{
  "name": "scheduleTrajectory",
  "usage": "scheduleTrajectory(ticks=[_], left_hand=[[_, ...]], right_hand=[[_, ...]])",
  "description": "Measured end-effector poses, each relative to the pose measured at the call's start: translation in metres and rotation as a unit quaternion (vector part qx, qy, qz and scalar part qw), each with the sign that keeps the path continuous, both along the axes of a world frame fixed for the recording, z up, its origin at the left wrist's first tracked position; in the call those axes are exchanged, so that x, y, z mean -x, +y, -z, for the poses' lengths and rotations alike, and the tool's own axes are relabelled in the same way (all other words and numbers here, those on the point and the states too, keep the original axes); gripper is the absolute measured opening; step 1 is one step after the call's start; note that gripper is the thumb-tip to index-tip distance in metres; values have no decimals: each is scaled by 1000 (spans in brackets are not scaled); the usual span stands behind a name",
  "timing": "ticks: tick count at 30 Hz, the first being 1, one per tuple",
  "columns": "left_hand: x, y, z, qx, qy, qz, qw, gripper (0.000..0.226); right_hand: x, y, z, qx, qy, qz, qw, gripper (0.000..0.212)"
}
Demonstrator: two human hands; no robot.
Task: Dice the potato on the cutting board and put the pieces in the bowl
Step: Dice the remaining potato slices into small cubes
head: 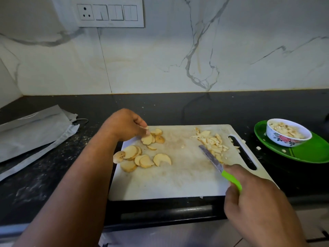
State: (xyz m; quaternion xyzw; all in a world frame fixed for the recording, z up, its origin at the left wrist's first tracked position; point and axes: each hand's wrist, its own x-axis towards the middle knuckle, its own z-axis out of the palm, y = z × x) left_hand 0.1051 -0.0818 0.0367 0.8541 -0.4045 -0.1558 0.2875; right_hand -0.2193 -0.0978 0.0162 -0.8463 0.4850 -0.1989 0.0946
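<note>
The left hand (124,124) reaches over the far left part of the white cutting board (178,175), its fingers (141,122) curled down and pinching at the small group of potato slices (153,137) lying there; the fingertips meet the top slice, though whether it is lifted off the board cannot be told. The right hand (254,198) is clenched around the green handle of a knife (220,168), fingers wrapped fully round it, with the blade pointing away and to the left, its tip resting on the board just beside the heap of diced potato (213,141) on the board's right side, near the handle slot. A larger cluster of round slices (137,158), skin still on the edges, lies overlapping on the near left part of the board. To the right, well apart from the board, a white floral bowl (288,139) holding diced pieces stands on a green plate (311,154), with a few stray bits on the plate and on the dark table (160,107). Grey pouches (35,129) lie on the table at the left. No writing on them can be read. A switch panel (108,12) is set in the marble wall.
</note>
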Motion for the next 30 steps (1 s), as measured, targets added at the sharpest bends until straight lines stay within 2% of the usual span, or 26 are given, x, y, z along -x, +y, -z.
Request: scheduleTrajectory(ticks=[3, 8, 11, 14, 16, 19, 21, 26, 30], left_hand=[[4, -1, -1, -81, -20, 43, 996, 21], [9, 3, -6, -66, -46, 64, 995, 19], [18, 5, -11, 16, -48, 71, 996, 21], [45, 2, -12, 155, 45, 95, 982, 20], [66, -3, -8, 170, 85, 136, 972, 17], [80, -9, 2, 116, 0, 178, 977, 4], [78, -10, 2, 98, -17, 164, 981, 5], [67, -10, 0, 151, 37, 64, 986, 7], [67, -14, 5, 131, 54, 75, 987, 9]], right_hand=[[2, -2, 1, -10, -11, -8, 1000, 44], [0, 1, 2, -12, -31, -26, 999, 45], [-1, 2, 5, -15, -44, -32, 998, 48], [0, -1, 6, -13, -47, -32, 998, 48], [1, -3, 6, -10, -48, -30, 998, 48], [3, -4, 3, -19, -53, -33, 998, 49], [2, -3, 0, -14, -64, -49, 997, 50], [-21, 11, 0, -12, -47, -110, 993, 47], [-22, 4, 0, -5, -11, -73, 997, 43]])
